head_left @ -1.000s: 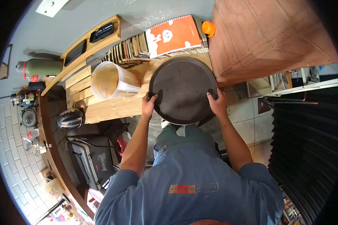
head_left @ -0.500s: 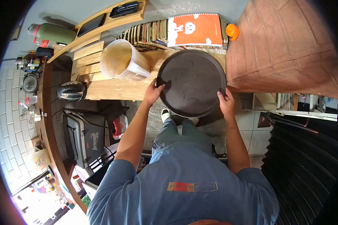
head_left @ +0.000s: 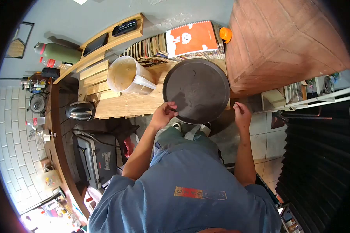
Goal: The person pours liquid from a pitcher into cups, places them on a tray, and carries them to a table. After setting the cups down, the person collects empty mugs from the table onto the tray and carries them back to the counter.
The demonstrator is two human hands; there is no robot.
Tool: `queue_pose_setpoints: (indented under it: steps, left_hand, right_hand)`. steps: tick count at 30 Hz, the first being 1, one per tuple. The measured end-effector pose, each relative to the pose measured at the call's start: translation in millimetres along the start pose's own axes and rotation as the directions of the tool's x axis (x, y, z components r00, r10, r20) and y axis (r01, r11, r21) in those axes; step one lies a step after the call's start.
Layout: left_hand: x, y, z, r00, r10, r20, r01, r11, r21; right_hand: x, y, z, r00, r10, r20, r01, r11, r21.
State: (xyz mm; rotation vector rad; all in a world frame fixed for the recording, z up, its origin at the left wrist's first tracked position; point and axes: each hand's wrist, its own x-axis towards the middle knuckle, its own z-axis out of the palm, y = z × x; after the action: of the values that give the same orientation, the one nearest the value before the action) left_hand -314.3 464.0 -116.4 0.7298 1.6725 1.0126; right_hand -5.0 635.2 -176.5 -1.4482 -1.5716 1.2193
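A round dark brown serving tray (head_left: 198,87) lies on the wooden bench (head_left: 132,106), its near rim jutting past the bench edge. Over the tray's lower left rim is my left hand (head_left: 164,115), its thumb and fingers apart and holding nothing; its shadow falls on the tray. My right hand (head_left: 242,115) hovers off the tray's right side, empty, with fingers loosely bent. To the left of the tray stands a translucent plastic pitcher (head_left: 118,75) with a brownish inside, its handle pointing toward the tray.
Behind the tray stands a row of books (head_left: 147,48) with an orange spiral notebook (head_left: 192,39) on top. An orange lid (head_left: 225,35) sits beside the brick-like block (head_left: 276,46) at right. A kettle (head_left: 81,111) and a grey case (head_left: 95,159) are at left.
Both hands have let go of the tray. My right hand has moved off its right rim, and my left has shifted down and inward over it. The camera view has tilted slightly.
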Motion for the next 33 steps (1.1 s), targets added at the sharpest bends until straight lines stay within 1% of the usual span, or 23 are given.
queue_pose_setpoints:
  steps: [2, 4, 5, 7, 8, 9, 10, 11, 14, 16, 19, 20, 21, 22, 23, 24, 25, 27, 28, 29, 31, 32, 33]
  left_hand:
    - [-1, 18, -4, 0.999, 0.022, 0.024, -0.022, 1.000, -0.001]
    - [-1, 34, -7, 0.997, 0.054, 0.059, -0.052, 0.998, -0.035]
    - [1, 35, -9, 0.994, 0.074, 0.083, -0.071, 0.997, -0.034]
    - [6, 38, -13, 0.973, 0.124, 0.197, -0.078, 0.971, -0.227]
    - [8, 41, -15, 0.963, 0.127, 0.239, -0.087, 0.982, -0.168]
    - [11, 41, -18, 0.952, 0.140, 0.272, -0.099, 0.982, -0.159]
    - [14, 40, -22, 0.926, 0.164, 0.340, -0.122, 0.983, -0.140]
    - [17, 39, -25, 0.895, 0.185, 0.405, -0.146, 0.981, -0.125]
    - [13, 46, -39, 0.840, 0.212, 0.499, -0.201, 0.977, -0.075]
    - [12, 48, -52, 0.774, 0.247, 0.584, -0.268, 0.962, -0.052]
    - [9, 38, -69, 0.718, 0.218, 0.662, -0.262, 0.964, -0.033]
    - [9, 32, -72, 0.702, 0.184, 0.688, -0.222, 0.974, -0.034]
    - [9, 25, -74, 0.658, 0.154, 0.737, -0.205, 0.978, -0.021]
    - [9, 19, -77, 0.650, 0.124, 0.750, -0.169, 0.985, -0.016]
    - [9, 14, -78, 0.642, 0.095, 0.761, -0.137, 0.991, -0.009]
    - [7, 12, -76, 0.644, 0.072, 0.762, -0.153, 0.988, 0.035]
    - [6, 10, -73, 0.597, 0.057, 0.800, -0.155, 0.987, 0.045]
    - [4, 6, -66, 0.590, 0.021, 0.807, -0.168, 0.981, 0.098]
    - [2, 5, -60, 0.570, -0.018, 0.821, -0.134, 0.984, 0.114]
    - [-2, 7, -53, 0.533, -0.023, 0.846, -0.152, 0.981, 0.123]
    - [-13, 14, -41, 0.498, 0.008, 0.867, -0.252, 0.958, 0.136]
    - [-18, 18, -35, 0.475, -0.005, 0.880, -0.270, 0.951, 0.152]
    - [-24, 22, -29, 0.454, -0.017, 0.891, -0.289, 0.943, 0.166]
  right_hand:
    - [-12, -5, -5, 1.000, 0.008, -0.025, -0.008, 1.000, 0.009]
    - [-24, -19, -10, 0.996, 0.079, -0.051, -0.077, 0.996, 0.035]
    - [-30, -26, -13, 0.994, 0.071, -0.081, -0.069, 0.997, 0.034]
    - [-46, -38, -13, 0.985, 0.029, -0.167, -0.022, 0.999, 0.044]
    - [-55, -42, -12, 0.978, 0.029, -0.204, -0.020, 0.999, 0.046]
    - [-63, -44, -12, 0.969, 0.027, -0.246, -0.002, 0.995, 0.100]
    - [-74, -47, -10, 0.958, 0.026, -0.286, 0.019, 0.988, 0.152]
    - [-85, -53, -6, 0.947, 0.026, -0.320, 0.023, 0.988, 0.150]
    - [-123, -71, 16, 0.895, 0.104, -0.435, -0.017, 0.980, 0.199]
    - [-150, -81, 41, 0.819, 0.267, -0.508, -0.108, 0.941, 0.320]
    - [-191, -72, 78, 0.765, 0.283, -0.578, -0.086, 0.935, 0.343]
    - [-207, -77, 88, 0.718, 0.314, -0.621, -0.102, 0.930, 0.353]
    - [-222, -86, 100, 0.727, 0.330, -0.602, -0.121, 0.925, 0.361]
    - [-237, -93, 110, 0.734, 0.347, -0.584, -0.140, 0.919, 0.370]
    - [-252, -95, 119, 0.729, 0.332, -0.598, -0.115, 0.922, 0.371]
    - [-269, -95, 124, 0.720, 0.349, -0.600, -0.138, 0.919, 0.369]
    - [-285, -96, 126, 0.713, 0.359, -0.602, -0.152, 0.917, 0.368]
    - [-316, -105, 127, 0.620, 0.392, -0.680, -0.175, 0.914, 0.367]
    - [-330, -110, 127, 0.569, 0.409, -0.713, -0.198, 0.910, 0.364]
    - [-342, -113, 126, 0.530, 0.414, -0.740, -0.190, 0.908, 0.373]
    - [-366, -115, 122, 0.409, 0.410, -0.816, -0.139, 0.911, 0.388]
    - [-377, -109, 122, 0.373, 0.401, -0.837, -0.100, 0.914, 0.393]
    - [-390, -104, 122, 0.357, 0.403, -0.843, -0.113, 0.914, 0.389]
